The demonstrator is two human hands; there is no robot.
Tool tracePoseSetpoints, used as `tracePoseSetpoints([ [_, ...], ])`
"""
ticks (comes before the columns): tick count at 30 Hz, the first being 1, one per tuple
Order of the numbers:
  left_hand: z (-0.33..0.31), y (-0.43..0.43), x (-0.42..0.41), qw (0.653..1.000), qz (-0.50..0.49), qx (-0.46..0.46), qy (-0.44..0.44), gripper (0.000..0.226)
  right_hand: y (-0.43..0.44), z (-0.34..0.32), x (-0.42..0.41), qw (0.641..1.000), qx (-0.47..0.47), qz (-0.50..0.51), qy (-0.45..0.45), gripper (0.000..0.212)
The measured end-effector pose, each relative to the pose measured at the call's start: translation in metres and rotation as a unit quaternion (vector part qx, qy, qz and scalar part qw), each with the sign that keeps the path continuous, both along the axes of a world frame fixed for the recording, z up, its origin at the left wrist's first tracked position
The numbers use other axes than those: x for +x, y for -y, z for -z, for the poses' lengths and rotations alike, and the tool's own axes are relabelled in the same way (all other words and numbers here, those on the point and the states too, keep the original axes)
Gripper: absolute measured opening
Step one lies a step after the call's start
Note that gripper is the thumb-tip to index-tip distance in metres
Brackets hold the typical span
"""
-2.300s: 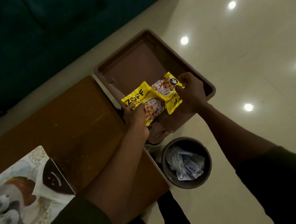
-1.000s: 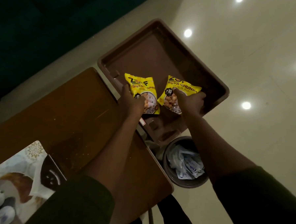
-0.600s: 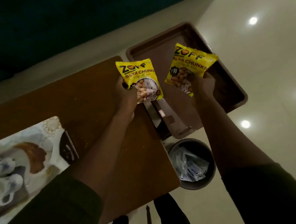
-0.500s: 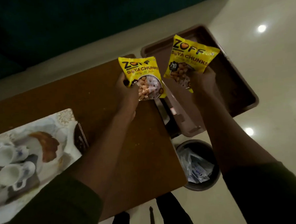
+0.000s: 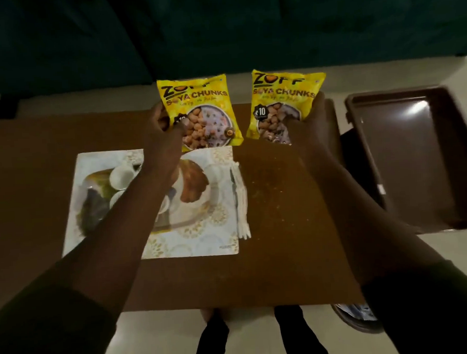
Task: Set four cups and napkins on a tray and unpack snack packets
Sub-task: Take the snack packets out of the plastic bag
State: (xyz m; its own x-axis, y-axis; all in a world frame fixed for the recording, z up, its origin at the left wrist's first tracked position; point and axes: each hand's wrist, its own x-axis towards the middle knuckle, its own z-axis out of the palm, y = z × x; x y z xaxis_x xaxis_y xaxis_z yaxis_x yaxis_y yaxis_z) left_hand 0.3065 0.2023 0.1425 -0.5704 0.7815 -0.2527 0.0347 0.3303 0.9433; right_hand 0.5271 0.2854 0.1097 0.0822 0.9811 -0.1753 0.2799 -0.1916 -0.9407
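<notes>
My left hand point(image 5: 160, 126) grips a yellow soya chunks packet point(image 5: 201, 108) by its left edge, holding it upright over the far side of the wooden table point(image 5: 283, 228). A second yellow packet point(image 5: 282, 98) is held the same way in my right hand point(image 5: 309, 121), a little to the right. Below the left packet lies a patterned white tray point(image 5: 203, 232) with white cups point(image 5: 121, 176) partly hidden under my left forearm. A stack of white napkins point(image 5: 241, 200) rests on the tray's right edge.
A brown plastic bin point(image 5: 404, 162) stands off the table's right end. A round waste basket point(image 5: 353, 319) with paper in it peeks out at the lower right. A dark sofa point(image 5: 219, 28) fills the background beyond the table.
Both hands lifted the two packets out of the brown bin and carried them left over the table. The view swung left, so the tray is now below the hands.
</notes>
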Motion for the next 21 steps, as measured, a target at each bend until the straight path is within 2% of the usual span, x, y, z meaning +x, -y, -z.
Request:
tracePoseSetpoints([
  [5,0.012,0.057,-0.085,0.999,-0.041,-0.002,0.019,0.033,0.038,0.006,-0.08,0.998,-0.019,-0.06,0.006,0.065],
  [9,0.031,0.1,-0.143,0.995,-0.094,-0.023,0.006,0.027,0.063,0.022,-0.129,0.988,-0.083,-0.129,0.007,0.065],
  [12,0.049,0.136,-0.189,0.994,-0.1,-0.049,0.006,0.035,0.08,0.038,-0.15,0.977,-0.127,-0.163,0.06,0.062],
  [16,0.072,0.171,-0.211,0.99,-0.116,-0.077,-0.006,0.038,0.097,0.057,-0.138,0.968,-0.142,-0.138,0.153,0.056],
  [18,0.081,0.184,-0.207,0.989,-0.106,-0.1,-0.032,0.038,0.109,0.065,-0.131,0.972,-0.146,-0.101,0.154,0.058],
  [20,0.122,0.205,-0.246,0.979,-0.112,-0.162,-0.044,0.041,0.123,0.101,-0.175,0.968,-0.169,-0.089,0.162,0.06],
  [21,0.129,0.209,-0.243,0.977,-0.116,-0.173,-0.042,0.042,0.126,0.098,-0.173,0.969,-0.173,-0.085,0.157,0.06],
])
